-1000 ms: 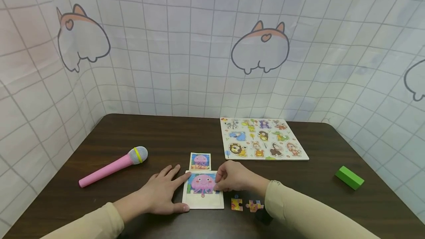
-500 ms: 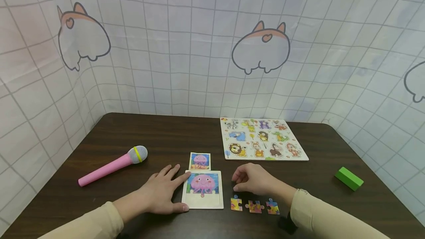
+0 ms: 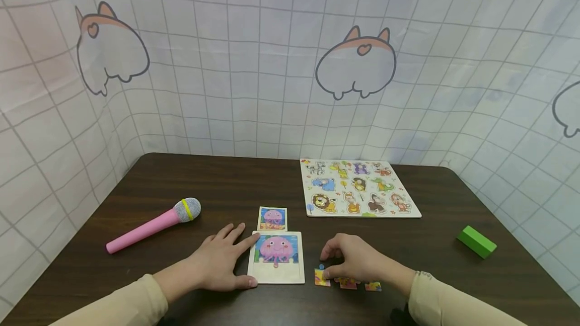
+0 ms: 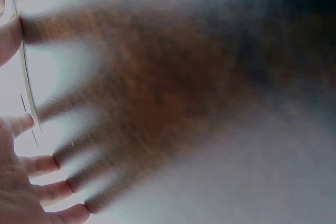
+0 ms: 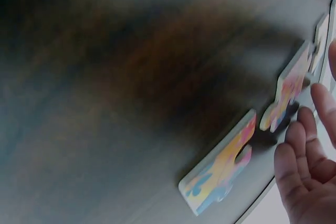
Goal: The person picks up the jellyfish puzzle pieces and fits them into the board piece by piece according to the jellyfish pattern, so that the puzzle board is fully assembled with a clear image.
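My left hand (image 3: 217,260) lies spread, palm down, with its index fingertip on the upper left corner of the white puzzle tray (image 3: 276,274) and its thumb at the lower left corner. Jellyfish pieces (image 3: 276,249) fill the tray's upper part; its lower strip is bare. To the right, my right hand (image 3: 358,260) hovers over loose puzzle pieces, thumb and index finger parted around the yellow left piece (image 3: 320,278). A middle piece (image 3: 348,283) and a right piece (image 3: 373,287) are partly covered by the hand. In the right wrist view, the fingers (image 5: 294,163) are loosely bent beside the pieces.
A small jellyfish picture card (image 3: 273,219) touches the tray's far edge. Behind stands an animal puzzle board (image 3: 362,205), lying flat. A pink toy microphone (image 3: 154,225) lies at the left, a green block (image 3: 477,241) at the right. A gridded curtain (image 3: 249,89) borders the dark table (image 3: 217,177).
My right hand has left the tray, where a piece now sits at the right of the jellyfish, and moved right and down over the loose pieces. The left hand stays in place.
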